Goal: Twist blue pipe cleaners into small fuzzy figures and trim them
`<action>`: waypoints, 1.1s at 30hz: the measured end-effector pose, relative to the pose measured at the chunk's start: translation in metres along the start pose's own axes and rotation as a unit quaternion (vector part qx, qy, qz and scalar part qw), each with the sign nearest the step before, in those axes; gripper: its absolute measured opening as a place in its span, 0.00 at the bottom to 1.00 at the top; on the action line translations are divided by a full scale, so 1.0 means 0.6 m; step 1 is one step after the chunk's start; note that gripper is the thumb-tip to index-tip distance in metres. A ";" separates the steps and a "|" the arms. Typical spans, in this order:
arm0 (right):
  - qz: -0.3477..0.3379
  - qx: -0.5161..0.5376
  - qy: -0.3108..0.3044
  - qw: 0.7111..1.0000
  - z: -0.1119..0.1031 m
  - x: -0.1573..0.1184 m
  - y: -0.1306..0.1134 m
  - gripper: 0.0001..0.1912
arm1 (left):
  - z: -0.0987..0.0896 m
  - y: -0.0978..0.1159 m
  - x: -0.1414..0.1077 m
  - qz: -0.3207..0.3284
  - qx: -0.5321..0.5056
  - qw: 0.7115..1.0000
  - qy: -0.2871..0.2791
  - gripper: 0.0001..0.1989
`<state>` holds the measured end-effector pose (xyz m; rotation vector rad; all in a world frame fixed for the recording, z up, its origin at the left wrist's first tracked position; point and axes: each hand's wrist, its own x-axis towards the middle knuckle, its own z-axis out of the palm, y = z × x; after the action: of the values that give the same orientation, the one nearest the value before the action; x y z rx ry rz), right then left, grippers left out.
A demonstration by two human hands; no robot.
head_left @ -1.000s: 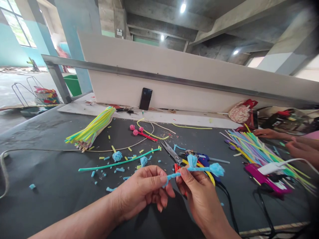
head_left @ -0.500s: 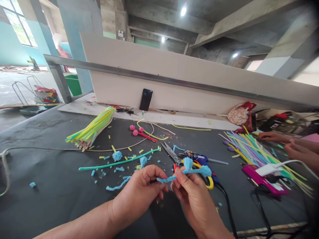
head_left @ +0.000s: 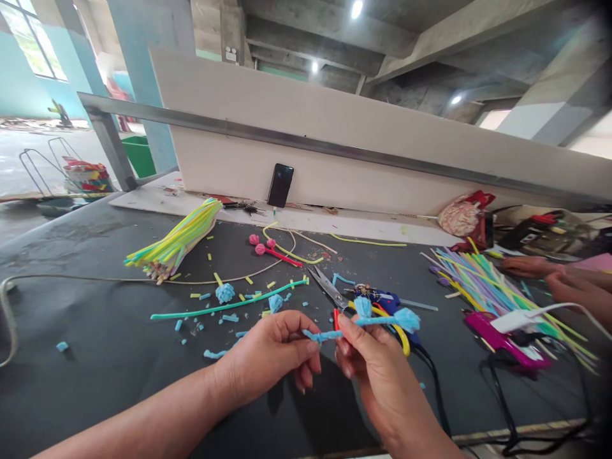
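Observation:
Between my hands is a twisted blue pipe cleaner stem with two fluffy blue tufts at its right end. My right hand pinches it near the middle, thumb on top. The fingers of my left hand are closed on its thin left end. Just beyond lie scissors with yellow and red handles, partly hidden by my right hand, and a blue glue gun. A blue pompom, another blue tuft and a green pipe cleaner lie beyond my left hand among small cut pieces.
A yellow-green pipe cleaner bundle lies at left, pink pompom stems in the middle. At right are pastel pipe cleaners, a magenta power strip with cables, and another person's hands. A phone leans on the back board.
The blue stem has shifted slightly right and sits straighter, its tufts farther right. My left hand has tilted a little. The view has also shifted slightly.

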<state>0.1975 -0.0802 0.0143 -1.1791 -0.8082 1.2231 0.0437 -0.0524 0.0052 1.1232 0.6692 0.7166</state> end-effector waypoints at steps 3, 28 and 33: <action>-0.002 -0.010 0.003 1.000 -0.001 0.001 -0.002 0.16 | -0.006 0.002 -0.003 0.003 0.010 1.000 -0.005 0.08; 0.041 -0.006 -0.115 0.992 -0.011 -0.007 0.007 0.11 | 0.002 0.009 -0.014 -0.008 0.088 0.996 0.018 0.05; -0.007 -0.079 -0.161 0.984 -0.029 -0.001 0.010 0.08 | 0.005 0.010 -0.012 -0.013 0.091 0.995 0.026 0.06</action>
<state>0.2121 -0.0850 0.0041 -1.1125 -1.1711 1.3786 0.0406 -0.0582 0.0126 1.2629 0.8038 0.6735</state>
